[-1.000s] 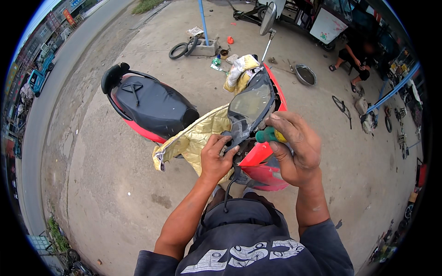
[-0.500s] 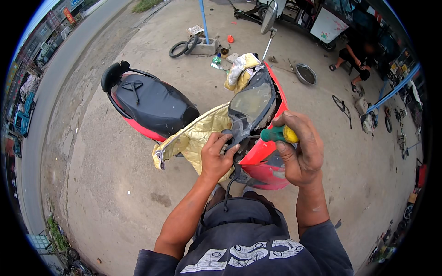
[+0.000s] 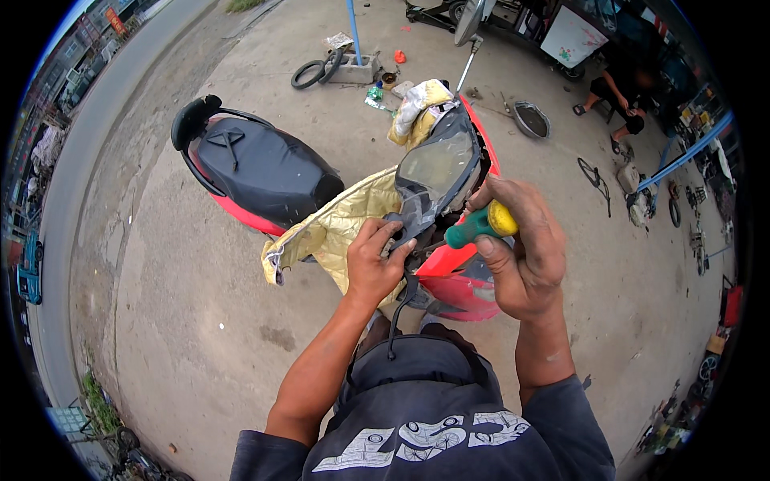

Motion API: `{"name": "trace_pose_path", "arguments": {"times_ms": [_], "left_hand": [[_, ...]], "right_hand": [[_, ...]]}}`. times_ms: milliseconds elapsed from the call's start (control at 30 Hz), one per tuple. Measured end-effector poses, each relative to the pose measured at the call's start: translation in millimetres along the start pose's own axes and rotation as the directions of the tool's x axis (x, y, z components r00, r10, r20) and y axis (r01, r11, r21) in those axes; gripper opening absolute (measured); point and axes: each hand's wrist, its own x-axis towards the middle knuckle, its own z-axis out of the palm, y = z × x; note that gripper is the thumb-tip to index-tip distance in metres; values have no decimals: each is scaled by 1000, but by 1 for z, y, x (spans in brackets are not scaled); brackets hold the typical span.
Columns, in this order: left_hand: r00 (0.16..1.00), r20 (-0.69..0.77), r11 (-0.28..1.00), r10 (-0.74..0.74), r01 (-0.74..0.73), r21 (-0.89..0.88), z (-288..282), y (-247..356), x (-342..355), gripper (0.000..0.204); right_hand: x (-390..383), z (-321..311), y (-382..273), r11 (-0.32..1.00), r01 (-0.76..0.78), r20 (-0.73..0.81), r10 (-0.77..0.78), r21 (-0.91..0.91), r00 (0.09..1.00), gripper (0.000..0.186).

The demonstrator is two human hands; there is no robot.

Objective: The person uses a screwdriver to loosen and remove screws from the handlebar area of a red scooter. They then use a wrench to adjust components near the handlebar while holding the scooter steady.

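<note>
A red scooter [image 3: 459, 260] with its front panels partly opened stands before me. My right hand [image 3: 531, 252] is closed around a screwdriver [image 3: 471, 228] with a green and yellow handle. Its shaft points left toward the dark parts under the instrument cover [image 3: 433, 171], but its tip is hidden. My left hand [image 3: 374, 264] pinches the edge of a dark plastic piece at the cover's lower end, thumb and fingers closed on it. Beside this hand hangs a yellow quilted apron [image 3: 337, 232] across the scooter's handlebar area.
The black seat [image 3: 261, 168] lies to the left, and a mirror [image 3: 469, 24] rises beyond the cover. Farther off are tyres [image 3: 309, 74] by a concrete block, a metal basin [image 3: 531, 120] and a seated person [image 3: 624, 104]. A road [image 3: 60, 240] runs along the left.
The screwdriver handle has tilted, its yellow end now higher and its green end slightly lower and left. My left hand keeps its grip on the plastic piece. The view has shifted a little.
</note>
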Motion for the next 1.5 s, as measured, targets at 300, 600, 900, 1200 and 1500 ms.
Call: {"name": "trace_pose_path", "arguments": {"times_ms": [300, 600, 900, 1200, 1500], "left_hand": [[1000, 10, 1000, 10, -9, -11, 1, -7, -1, 33], [1000, 4, 1000, 18, -18, -11, 1, -5, -1, 33], [1000, -4, 999, 31, -31, 11, 1, -4, 0, 33], [999, -14, 998, 52, -53, -36, 2, -9, -1, 35], [997, -6, 997, 71, -71, -35, 0, -8, -1, 35]], "right_hand": [[3, 3, 1, 999, -36, -2, 36, 20, 999, 53], [4, 1, 0, 1000, -26, 21, 26, -9, 999, 53], [38, 30, 4, 996, -27, 73, 20, 90, 997, 39], [46, 88, 6, 801, -299, -57, 382, 519, 923, 13], [51, 88, 6, 821, -322, -85, 406, 471, 910, 19]]}}
